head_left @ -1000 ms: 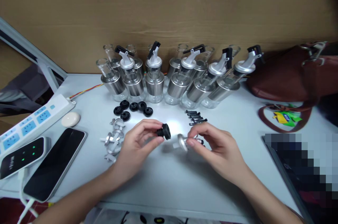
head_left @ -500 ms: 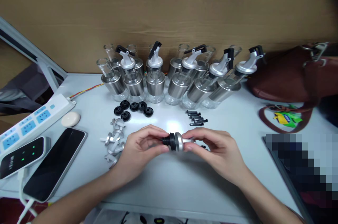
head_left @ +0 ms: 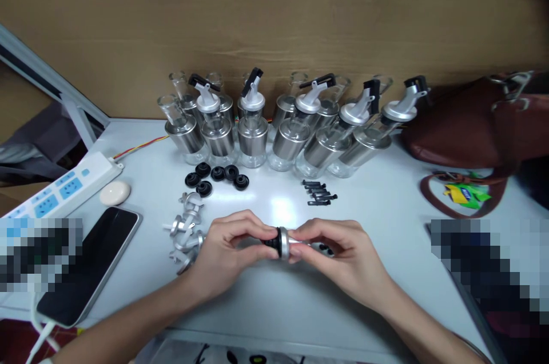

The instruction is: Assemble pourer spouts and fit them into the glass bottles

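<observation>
My left hand (head_left: 234, 250) pinches a black rubber stopper (head_left: 273, 243) between thumb and fingers. My right hand (head_left: 338, 255) grips the narrow end of a silver pour spout (head_left: 284, 243), whose round collar sits pressed against the stopper. Both parts are held in line, level, above the near middle of the table. Left of my left hand lie several loose silver spouts (head_left: 184, 232). Behind them are several black stoppers (head_left: 205, 188). Several small black levers (head_left: 319, 192) lie beyond my right hand, with a few more dark pieces (head_left: 325, 249) partly hidden behind its fingers.
Glass bottles with steel bands (head_left: 253, 138) stand in rows at the back, several topped with spouts. To the left are a power strip (head_left: 64, 190), a white round object (head_left: 115, 193) and a phone (head_left: 90, 267). A brown bag (head_left: 463, 124) and a green-yellow packet (head_left: 465, 195) are at right.
The silver collar and black stopper have come closer together, with less of the stopper showing. Both hands have moved slightly nearer to me.
</observation>
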A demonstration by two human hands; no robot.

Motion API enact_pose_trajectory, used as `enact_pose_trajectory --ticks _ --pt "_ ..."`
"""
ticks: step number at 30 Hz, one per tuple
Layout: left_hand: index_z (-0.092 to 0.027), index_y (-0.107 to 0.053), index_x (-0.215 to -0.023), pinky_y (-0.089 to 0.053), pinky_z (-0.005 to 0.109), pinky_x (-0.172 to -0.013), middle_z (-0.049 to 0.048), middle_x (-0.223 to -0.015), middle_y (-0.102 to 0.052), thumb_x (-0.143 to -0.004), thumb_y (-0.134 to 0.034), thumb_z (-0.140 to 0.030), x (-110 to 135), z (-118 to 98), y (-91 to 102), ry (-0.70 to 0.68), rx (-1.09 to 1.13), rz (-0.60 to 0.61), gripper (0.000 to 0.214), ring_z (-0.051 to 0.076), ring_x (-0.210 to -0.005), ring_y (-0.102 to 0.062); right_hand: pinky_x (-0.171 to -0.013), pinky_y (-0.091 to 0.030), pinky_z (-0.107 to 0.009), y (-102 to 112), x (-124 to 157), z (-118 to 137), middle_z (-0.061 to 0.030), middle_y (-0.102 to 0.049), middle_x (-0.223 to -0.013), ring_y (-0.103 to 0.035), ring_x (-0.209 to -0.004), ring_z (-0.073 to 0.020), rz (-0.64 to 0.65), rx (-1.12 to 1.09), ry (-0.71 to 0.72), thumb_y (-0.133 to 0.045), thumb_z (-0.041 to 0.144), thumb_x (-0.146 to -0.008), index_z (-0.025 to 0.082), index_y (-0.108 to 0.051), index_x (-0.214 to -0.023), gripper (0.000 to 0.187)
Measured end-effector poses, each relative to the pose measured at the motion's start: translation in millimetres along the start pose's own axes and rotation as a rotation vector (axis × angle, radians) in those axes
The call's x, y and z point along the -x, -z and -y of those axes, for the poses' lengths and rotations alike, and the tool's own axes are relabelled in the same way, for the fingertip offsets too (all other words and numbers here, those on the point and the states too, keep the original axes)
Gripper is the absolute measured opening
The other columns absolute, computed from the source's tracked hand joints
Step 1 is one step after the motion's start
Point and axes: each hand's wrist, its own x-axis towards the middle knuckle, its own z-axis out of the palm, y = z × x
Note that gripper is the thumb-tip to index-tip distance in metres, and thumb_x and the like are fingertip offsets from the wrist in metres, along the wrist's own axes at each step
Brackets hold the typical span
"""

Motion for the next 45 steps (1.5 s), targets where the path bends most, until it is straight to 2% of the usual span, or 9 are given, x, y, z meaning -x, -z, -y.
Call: enact_pose_trajectory --ticks 7,10,13,17,22,27,36,42,45 --pt "-0.020 -0.078 -0.074 -0.055 0.024 -0.062 0.0013 -0.068 -0.068 -0.065 -0.086 -0.015 -2 -3 1.1 0.026 0.042 -0.032 0.013 0.013 -0.065 -0.065 -0.055 -0.056 -0.023 -7 1 -1 -0.0023 -0.074 -0.063 -0.070 -0.057 -0.0147 0.038 -0.102 -0.094 -0.065 0.030 -0.089 0.018 -0.069 -0.079 0.017" --pt "-0.017 -0.074 -0.074 -0.050 0.018 -0.054 -0.0021 -0.067 -0.059 -0.062 -0.086 -0.018 -5 -5 1.1 0.131 0.163 -0.039 0.017 0.009 -0.059 -0.058 -0.061 -0.055 -0.025 -9 0 -1 -0.0041 -0.071 -0.074 -0.067 -0.065 -0.0146 0.010 0.107 0.043 -0.059 0.025 -0.092 0.018 -0.071 -0.084 0.016" --pt "-0.018 -0.061 -0.076 -0.046 0.015 -0.045 -0.0042 -0.072 -0.053 -0.065 -0.086 -0.027 -6 -3 0.0 0.274 0.267 -0.034 0.029 0.007 -0.055 -0.051 -0.062 -0.055 -0.026 -7 0 -3 -0.0053 -0.065 -0.082 -0.064 -0.069 -0.0153 -0.055 0.294 0.200 -0.060 0.022 -0.091 0.019 -0.070 -0.103 0.015" --pt "-0.019 -0.052 -0.076 -0.049 0.015 -0.048 -0.0044 -0.077 -0.051 -0.070 -0.083 -0.034 -4 3 -0.9 0.332 0.313 0.020 0.035 0.007 -0.058 -0.051 -0.067 -0.056 -0.025 -3 2 -4 -0.0061 -0.068 -0.089 -0.067 -0.076 -0.0153 0.050 0.306 0.334 -0.058 0.018 -0.094 0.020 -0.063 -0.112 0.019" --pt "-0.025 -0.065 -0.099 -0.055 0.020 -0.076 0.0002 -0.098 -0.057 -0.064 -0.088 -0.014 -1 4 -1.0 0.105 0.290 0.109 0.044 0.012 -0.090 -0.059 -0.062 -0.056 -0.021 -1 5 -5 -0.0044 -0.075 -0.086 -0.071 -0.068 -0.0141 0.007 0.347 0.349 -0.056 0.019 -0.096 0.020 -0.060 -0.103 0.009" --pt "-0.033 -0.071 -0.110 -0.051 0.021 -0.090 0.0009 -0.108 -0.061 -0.074 -0.082 -0.015 0 3 1.4 0.002 0.188 0.141 0.042 0.014 -0.103 -0.061 -0.052 -0.054 -0.016 -2 7 -4 -0.0015 -0.075 -0.079 -0.071 -0.060 -0.0110 -0.011 0.322 0.354 -0.053 0.027 -0.098 0.021 -0.059 -0.099 0.008" --pt "-0.026 -0.069 -0.114 -0.052 0.027 -0.086 0.0025 -0.099 -0.073 -0.072 -0.084 -0.033 3 7 4.9 -0.039 -0.027 0.147 0.045 0.016 -0.092 -0.066 -0.064 -0.055 -0.020 2 -1 -3 -0.0017 -0.068 -0.080 -0.065 -0.067 -0.0115 0.012 0.290 0.380 -0.062 0.044 -0.091 0.021 -0.055 -0.099 0.026" --pt "-0.021 -0.058 -0.119 -0.051 0.030 -0.084 0.0077 -0.109 -0.069 -0.091 -0.060 -0.044 -2 6 4.8 -0.229 -0.325 0.295 0.036 0.018 -0.099 -0.064 -0.067 -0.053 -0.019 5 0 -5 -0.0044 -0.069 -0.084 -0.066 -0.072 -0.0112 0.053 0.347 0.453 -0.056 0.039 -0.095 0.017 -0.054 -0.105 0.024" --pt "-0.018 -0.055 -0.112 -0.049 0.030 -0.077 0.0079 -0.100 -0.066 -0.095 -0.048 -0.054 -3 7 4.3 -0.362 -0.503 0.326 0.040 0.019 -0.090 -0.061 -0.068 -0.053 -0.023 6 -1 -6 -0.0068 -0.069 -0.084 -0.066 -0.074 -0.0145 0.067 0.438 0.517 -0.051 0.042 -0.097 0.015 -0.053 -0.105 0.028"
